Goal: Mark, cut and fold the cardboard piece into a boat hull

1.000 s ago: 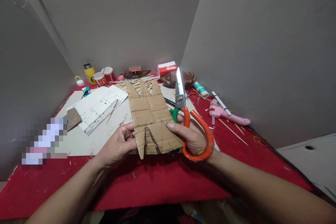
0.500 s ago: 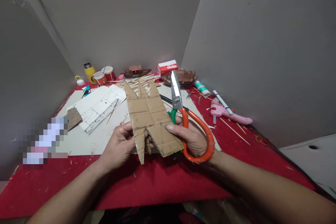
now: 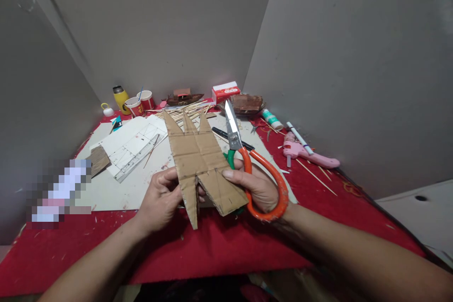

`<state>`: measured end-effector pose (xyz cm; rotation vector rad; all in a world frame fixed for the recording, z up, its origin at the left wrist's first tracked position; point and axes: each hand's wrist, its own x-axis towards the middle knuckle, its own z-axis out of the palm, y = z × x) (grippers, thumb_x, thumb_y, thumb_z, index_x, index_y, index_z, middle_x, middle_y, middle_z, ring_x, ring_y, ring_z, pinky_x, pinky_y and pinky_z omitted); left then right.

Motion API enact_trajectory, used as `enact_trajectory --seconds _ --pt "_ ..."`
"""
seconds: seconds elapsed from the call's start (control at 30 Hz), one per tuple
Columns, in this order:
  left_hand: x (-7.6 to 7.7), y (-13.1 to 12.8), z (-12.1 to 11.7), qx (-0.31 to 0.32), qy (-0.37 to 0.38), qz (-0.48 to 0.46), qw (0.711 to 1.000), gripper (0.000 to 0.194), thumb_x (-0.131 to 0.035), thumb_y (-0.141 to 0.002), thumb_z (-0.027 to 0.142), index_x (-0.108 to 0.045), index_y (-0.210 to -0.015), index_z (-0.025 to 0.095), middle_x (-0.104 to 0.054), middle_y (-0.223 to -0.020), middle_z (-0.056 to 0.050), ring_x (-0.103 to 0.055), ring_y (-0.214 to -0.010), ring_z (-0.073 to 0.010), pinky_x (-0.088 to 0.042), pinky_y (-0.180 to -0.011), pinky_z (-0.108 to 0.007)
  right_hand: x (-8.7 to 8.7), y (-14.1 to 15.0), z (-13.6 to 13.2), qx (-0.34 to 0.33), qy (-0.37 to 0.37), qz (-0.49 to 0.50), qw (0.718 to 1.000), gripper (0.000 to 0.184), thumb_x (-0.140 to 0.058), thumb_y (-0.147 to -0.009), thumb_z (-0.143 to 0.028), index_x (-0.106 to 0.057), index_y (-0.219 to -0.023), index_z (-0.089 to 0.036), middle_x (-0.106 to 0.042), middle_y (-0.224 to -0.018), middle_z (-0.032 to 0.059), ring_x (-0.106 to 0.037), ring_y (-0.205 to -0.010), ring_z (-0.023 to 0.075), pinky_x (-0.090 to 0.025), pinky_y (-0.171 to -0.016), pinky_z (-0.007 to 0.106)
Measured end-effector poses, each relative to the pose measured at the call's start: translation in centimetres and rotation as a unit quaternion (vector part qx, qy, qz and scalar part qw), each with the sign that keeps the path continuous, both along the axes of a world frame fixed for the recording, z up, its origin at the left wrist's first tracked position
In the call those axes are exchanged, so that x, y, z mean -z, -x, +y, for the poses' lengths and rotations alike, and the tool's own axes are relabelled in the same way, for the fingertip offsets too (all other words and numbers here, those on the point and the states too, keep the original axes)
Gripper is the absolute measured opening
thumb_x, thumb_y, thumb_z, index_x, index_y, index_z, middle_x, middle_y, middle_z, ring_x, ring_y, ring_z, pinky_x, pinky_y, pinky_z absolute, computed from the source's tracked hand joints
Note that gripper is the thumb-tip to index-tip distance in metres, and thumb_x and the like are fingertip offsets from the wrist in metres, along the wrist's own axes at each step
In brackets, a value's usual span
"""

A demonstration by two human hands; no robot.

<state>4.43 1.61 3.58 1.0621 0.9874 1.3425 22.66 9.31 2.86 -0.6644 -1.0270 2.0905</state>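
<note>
Head view: the cardboard piece [image 3: 194, 153] is up in both your hands, over the near edge of the pale mat [image 3: 116, 196] on the table [image 3: 215, 255]. Your left hand [image 3: 159, 198] is pinching its near-left edge, some fingertips behind it; your right hand [image 3: 260, 188] has its thumb on the near-right flap, fingers mostly hidden, scissors [image 3: 234, 138] hanging on that hand too, blades pointing far and a bit left. To do it well: grip the flat body, not the thin points, which would likely crease; keep the blades off the cardboard. Long axis runs near to far, far end leaning left. Three points face far; one long point, left of the flap, faces near.
</note>
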Motion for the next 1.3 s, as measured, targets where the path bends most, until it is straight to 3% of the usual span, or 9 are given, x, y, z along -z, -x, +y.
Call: enact_trajectory --seconds 0.27,0.53,0.8,0.97,1.13,1.3 --pt "-0.5 0.5 -0.1 0.034 0.027 0.001 0.999 0.026 -0.079 -0.074 0.044 -0.077 -0.076 0.018 -0.074 -0.070 -0.008 -0.070 -0.060 -0.0198 -0.054 -0.052 -0.025 -0.2 -0.3 -0.3 -0.040 0.012 0.016 0.999 0.029 -0.078 -0.068 -0.029 -0.073 -0.093 -0.015 -0.079 -0.088 0.0096 -0.075 -0.086 0.0289 -0.059 -0.080 0.042" --pt "-1.1 1.2 0.0 0.053 0.010 0.039 0.998 0.034 -0.080 -0.070 0.051 -0.079 -0.072 0.017 -0.071 -0.062 -0.008 -0.065 -0.056 -0.0175 -0.053 -0.060 -0.027 -0.1 -0.5 -0.2 -0.028 -0.026 -0.011 0.999 0.031 -0.077 -0.069 -0.032 -0.072 -0.095 -0.017 -0.079 -0.090 0.0085 -0.074 -0.087 0.0277 -0.059 -0.076 0.038" --pt "-2.3 1.9 0.1 0.098 0.068 0.066 0.991 0.020 -0.083 -0.067 0.037 -0.077 -0.069 0.018 -0.069 -0.060 -0.005 -0.061 -0.054 -0.0165 -0.045 -0.052 -0.024 -0.2 -0.6 -0.2 -0.016 -0.052 -0.032 0.998 0.029 -0.076 -0.069 -0.035 -0.071 -0.091 -0.017 -0.078 -0.087 0.0077 -0.074 -0.080 0.0267 -0.057 -0.072 0.037" --pt "-2.7 2.3 0.3 0.148 0.071 -0.021 0.986 0.028 -0.075 -0.063 0.029 -0.077 -0.089 0.017 -0.075 -0.082 -0.010 -0.070 -0.076 -0.0268 -0.051 -0.065 -0.031 -0.6 -0.6 0.0 0.054 -0.044 -0.045 0.997 0.027 -0.080 -0.065 -0.031 -0.065 -0.083 -0.020 -0.076 -0.080 0.0021 -0.072 -0.072 0.0234 -0.056 -0.069 0.035" --pt "-2.7 1.9 0.5 0.076 0.061 -0.061 0.993 0.028 -0.073 -0.059 0.027 -0.076 -0.085 0.017 -0.074 -0.080 -0.008 -0.068 -0.074 -0.0235 -0.051 -0.066 -0.030 -0.9 -0.6 -0.3 0.062 -0.067 -0.059 0.994 0.028 -0.082 -0.063 -0.033 -0.064 -0.082 -0.023 -0.073 -0.076 -0.0001 -0.070 -0.067 0.0224 -0.055 -0.064 0.034" --pt "-2.0 1.9 1.0 -0.006 0.083 -0.001 0.997 0.023 -0.080 -0.069 0.031 -0.075 -0.084 0.014 -0.073 -0.076 -0.006 -0.066 -0.068 -0.0174 -0.050 -0.064 -0.025 -0.7 -0.4 -0.5 0.022 -0.123 -0.084 0.989 0.025 -0.079 -0.069 -0.042 -0.065 -0.081 -0.027 -0.068 -0.067 -0.0001 -0.064 -0.059 0.0204 -0.053 -0.057 0.033"
